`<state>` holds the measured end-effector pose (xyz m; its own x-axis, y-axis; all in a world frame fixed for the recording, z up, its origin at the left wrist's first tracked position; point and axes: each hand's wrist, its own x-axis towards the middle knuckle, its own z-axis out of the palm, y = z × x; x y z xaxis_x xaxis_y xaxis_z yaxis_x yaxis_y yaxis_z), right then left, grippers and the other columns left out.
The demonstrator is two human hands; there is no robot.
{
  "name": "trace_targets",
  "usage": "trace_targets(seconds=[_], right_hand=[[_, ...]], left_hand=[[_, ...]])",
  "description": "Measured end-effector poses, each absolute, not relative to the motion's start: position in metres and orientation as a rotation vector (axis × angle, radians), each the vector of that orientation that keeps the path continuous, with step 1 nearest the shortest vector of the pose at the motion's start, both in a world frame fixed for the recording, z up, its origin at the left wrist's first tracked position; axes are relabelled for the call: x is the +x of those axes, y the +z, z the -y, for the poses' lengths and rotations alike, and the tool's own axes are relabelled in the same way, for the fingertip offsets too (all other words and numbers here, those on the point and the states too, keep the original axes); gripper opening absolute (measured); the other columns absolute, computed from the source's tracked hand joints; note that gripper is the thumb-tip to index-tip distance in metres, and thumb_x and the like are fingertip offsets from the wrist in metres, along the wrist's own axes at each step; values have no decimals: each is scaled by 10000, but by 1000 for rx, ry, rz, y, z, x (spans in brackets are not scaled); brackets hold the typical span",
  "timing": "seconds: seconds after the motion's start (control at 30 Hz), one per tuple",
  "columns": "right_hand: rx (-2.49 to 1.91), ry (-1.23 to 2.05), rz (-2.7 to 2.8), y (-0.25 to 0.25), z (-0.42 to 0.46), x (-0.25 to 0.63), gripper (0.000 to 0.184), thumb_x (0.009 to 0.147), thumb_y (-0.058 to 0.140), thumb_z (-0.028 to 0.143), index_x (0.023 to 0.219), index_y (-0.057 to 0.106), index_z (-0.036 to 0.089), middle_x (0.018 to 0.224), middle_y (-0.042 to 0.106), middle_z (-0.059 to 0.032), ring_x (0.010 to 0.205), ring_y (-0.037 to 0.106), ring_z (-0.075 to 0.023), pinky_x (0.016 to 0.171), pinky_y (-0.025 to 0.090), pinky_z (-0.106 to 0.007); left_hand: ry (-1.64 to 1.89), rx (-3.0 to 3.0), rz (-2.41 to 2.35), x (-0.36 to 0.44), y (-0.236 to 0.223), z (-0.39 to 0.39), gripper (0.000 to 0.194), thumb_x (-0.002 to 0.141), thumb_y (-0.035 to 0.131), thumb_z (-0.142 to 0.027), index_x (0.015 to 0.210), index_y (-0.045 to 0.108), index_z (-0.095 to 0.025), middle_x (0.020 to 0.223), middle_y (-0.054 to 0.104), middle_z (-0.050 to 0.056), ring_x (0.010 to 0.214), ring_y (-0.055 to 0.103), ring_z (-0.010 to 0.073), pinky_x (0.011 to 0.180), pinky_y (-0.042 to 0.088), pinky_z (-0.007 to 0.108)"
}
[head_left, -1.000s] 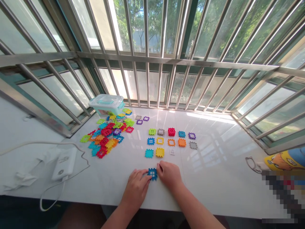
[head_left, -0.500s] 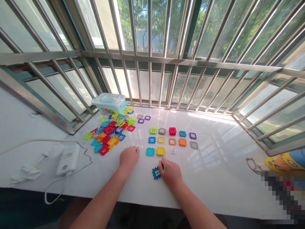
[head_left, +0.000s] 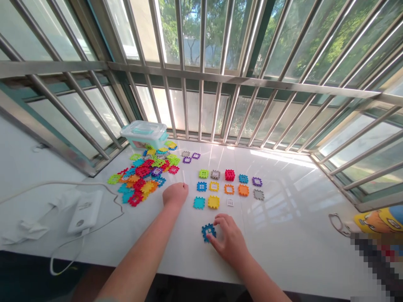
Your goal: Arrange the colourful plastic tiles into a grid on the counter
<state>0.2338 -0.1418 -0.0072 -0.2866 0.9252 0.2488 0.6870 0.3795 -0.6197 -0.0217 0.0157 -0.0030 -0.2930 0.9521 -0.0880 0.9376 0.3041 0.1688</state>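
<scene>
A dark blue windowed building tile [head_left: 208, 232] lies near the front of the white table. My right hand [head_left: 231, 241] is at its right side, thumb over its lower right edge and forefinger by the upper corner, with a gap between the fingers. My left hand [head_left: 175, 195] is a fist, its back towards me, between the heap of coloured tiles [head_left: 143, 170] and the laid-out tiles; whatever it holds, if anything, is hidden. Nearest to it are a light blue tile [head_left: 199, 203] and a blue windowed tile [head_left: 202, 186]. A yellow tile [head_left: 213, 202] and a small white lattice piece [head_left: 230, 202] lie beyond my right hand.
More tiles form spaced rows, including a red stack [head_left: 229, 175]. A lidded clear box [head_left: 145, 133] stands behind the heap, near the window bars. A white power bank [head_left: 85, 212] with a cable lies left. At the right is a yellow cartoon-printed object [head_left: 374, 221].
My right hand has opened from a closed shape and its fingers have spread beside the dark blue tile. My left fist has moved forward and slightly right.
</scene>
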Motion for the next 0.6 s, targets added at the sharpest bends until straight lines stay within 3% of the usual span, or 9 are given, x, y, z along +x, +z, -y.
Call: trace_targets(seconds=[0.1, 0.17, 0.37, 0.6], right_hand=[[-1397, 518, 2112, -8, 153, 226, 541, 794, 861, 402, 1240, 584, 272, 1357, 636, -117, 1239, 595, -322, 1041, 491, -475], [-1433, 516, 2124, -9, 157, 221, 577, 789, 861, 344, 1284, 572, 282, 1357, 648, -112, 1235, 604, -332, 1023, 500, -494], [-1391, 565, 2099, -10, 164, 223, 462, 845, 776, 179, 1245, 568, 278, 1300, 674, -94, 1195, 627, -302, 994, 524, -472], [-1340, 311, 1893, 13, 126, 274, 353, 939, 716, 347, 1251, 566, 277, 1285, 669, -104, 1203, 632, -282, 1038, 534, -462]], left_hand=[[118, 1768, -2412, -22, -5, -17, 559, 1013, 315, -380, 1053, 841, -194, 980, 797, 184, 944, 756, 331, 782, 537, 394], [114, 1777, -2423, -23, -6, -18, 564, 1010, 310, -376, 1043, 843, -194, 970, 796, 183, 937, 757, 343, 761, 536, 400], [100, 1784, -2420, -23, -7, -18, 567, 1010, 300, -372, 1034, 842, -207, 972, 798, 170, 927, 756, 337, 743, 530, 391], [100, 1768, -2415, -22, -5, -18, 580, 1018, 291, -377, 1039, 842, -198, 965, 795, 180, 932, 753, 322, 755, 526, 375]])
